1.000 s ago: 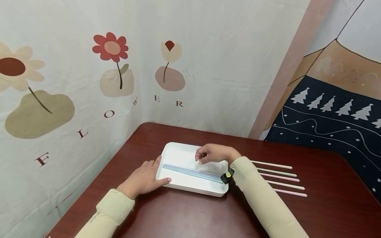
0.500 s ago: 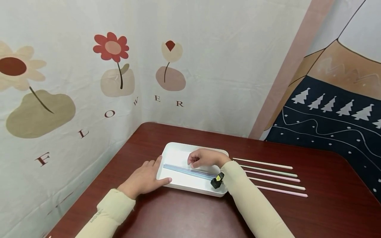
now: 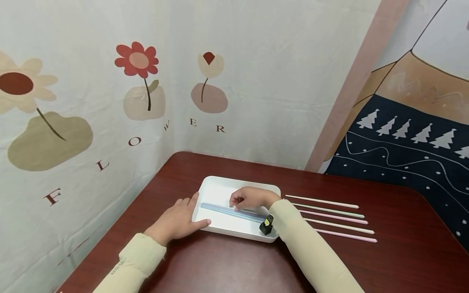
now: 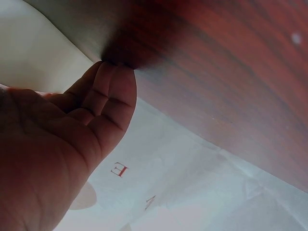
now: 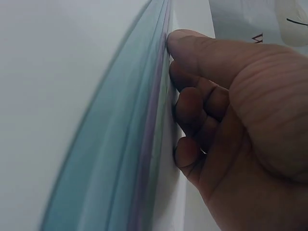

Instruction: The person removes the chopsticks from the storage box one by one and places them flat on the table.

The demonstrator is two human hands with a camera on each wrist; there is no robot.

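A white tray (image 3: 223, 230) holds several thin sticks lying together, blue, purple and pale green; the blue sticks (image 5: 103, 139) fill much of the right wrist view. My left hand (image 3: 177, 217) rests at the tray's left end, fingers straight along the outer edge and thumb over the front rim. In the left wrist view my left hand (image 4: 67, 130) hides what its fingertips meet. My right hand (image 3: 253, 197) is over the tray at the bundle's back side. In the right wrist view my right hand (image 5: 240, 106) has curled fingers, thumb tip against the bundle's edge; a pinch is unclear.
Right of the tray, several separate sticks lie roughly parallel on the dark red table (image 3: 227, 268): cream, green and pink, the nearest a pink stick (image 3: 348, 235). A printed cloth (image 3: 271, 81) hangs behind and left. A black device (image 3: 266, 226) sits on my right wrist.
My right hand has moved left and lower, down to the back edge of the bundled sticks. My left hand stays in place at the tray's end.
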